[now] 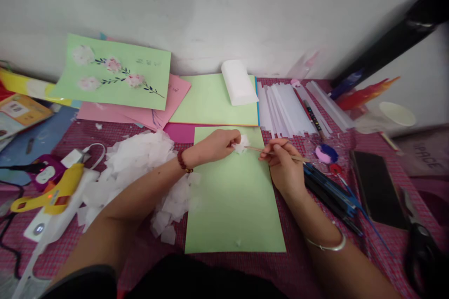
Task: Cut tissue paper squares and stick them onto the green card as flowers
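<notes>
Over the upper part of a green paper sheet [235, 205], my left hand [221, 145] is closed in a pinch on a small white tissue piece [242, 144]. My right hand [286, 163] grips a thin wooden stick [257, 150] between thumb and fingers, and its tip meets or nearly meets the tissue. Left of the sheet, under and beside my left forearm, lies a loose heap of white tissue squares [140, 154]. Some squares overlap the sheet's left edge. A tiny white scrap [238, 243] rests near the sheet's bottom edge.
A green card with tissue flowers [122, 72] leans at the back left. A yellow glue gun [65, 191] sits on a white power strip [84, 182]. Folded tissue [238, 81], white paper strips [284, 110], pens [329, 191], a dark phone-like slab [379, 189] and scissors [419, 238] lie around.
</notes>
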The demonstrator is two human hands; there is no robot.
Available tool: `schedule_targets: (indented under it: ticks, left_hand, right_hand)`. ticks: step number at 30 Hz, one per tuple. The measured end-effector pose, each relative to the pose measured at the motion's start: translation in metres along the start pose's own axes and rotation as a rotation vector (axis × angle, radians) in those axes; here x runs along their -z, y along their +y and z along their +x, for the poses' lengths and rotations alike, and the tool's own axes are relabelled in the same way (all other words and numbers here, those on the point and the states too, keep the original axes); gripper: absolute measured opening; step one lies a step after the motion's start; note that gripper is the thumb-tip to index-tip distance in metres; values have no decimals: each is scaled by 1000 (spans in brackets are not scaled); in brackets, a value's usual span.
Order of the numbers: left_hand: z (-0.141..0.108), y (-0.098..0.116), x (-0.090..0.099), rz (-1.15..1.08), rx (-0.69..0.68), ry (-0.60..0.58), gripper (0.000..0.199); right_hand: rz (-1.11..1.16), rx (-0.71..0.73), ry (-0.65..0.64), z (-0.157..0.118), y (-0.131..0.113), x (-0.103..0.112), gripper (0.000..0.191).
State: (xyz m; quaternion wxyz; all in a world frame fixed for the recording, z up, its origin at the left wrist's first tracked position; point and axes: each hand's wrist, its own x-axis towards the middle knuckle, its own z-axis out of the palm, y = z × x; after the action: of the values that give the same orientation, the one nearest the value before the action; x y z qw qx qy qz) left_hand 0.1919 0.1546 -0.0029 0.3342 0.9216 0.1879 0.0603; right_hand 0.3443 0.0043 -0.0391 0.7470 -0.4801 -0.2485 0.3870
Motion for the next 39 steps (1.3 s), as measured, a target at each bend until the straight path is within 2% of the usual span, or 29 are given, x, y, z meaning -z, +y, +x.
schedule_targets:
  ticks: [4,11,18,21,24,27,30,32,36,39]
  left_hand:
    - [0,1,-2,-17,20,-5,17]
    - [1,-1,-5,20,27,-30,20]
    - [3,-5,-9,33,16,-16,20]
    - [3,-5,-1,3,2,52,17]
    - [0,-3,15,15,40,101,13]
    - [-8,-5,33,93,87,-13,11]
    - [-22,-9,42,177,89,-186,13]
    - [-33,-12,43,212,70,-261,13]
    - [-58,-17,41,181,-36,-315,23]
    - [-75,-20,40,115,-82,-350,29]
  right_hand:
    - [-15,109,-45,-7,-4,-4,13]
    - [-272,151,-91,-10,5,-3,12]
    - [-498,188,-141,-12,1,-10,12]
    - [-642,277,-173,-14,1,-10,16]
    - [-822,408,-304,-16,3,-7,20]
    - [-952,545,-476,-17,4,-4,25]
    - [-1026,637,-568,-19,6,-3,30]
    - [-1056,668,-593,-20,8,-3,31]
    - [-1083,646,-628,-22,9,-4,29]
    - [-945,564,-538,-24,6,-5,24]
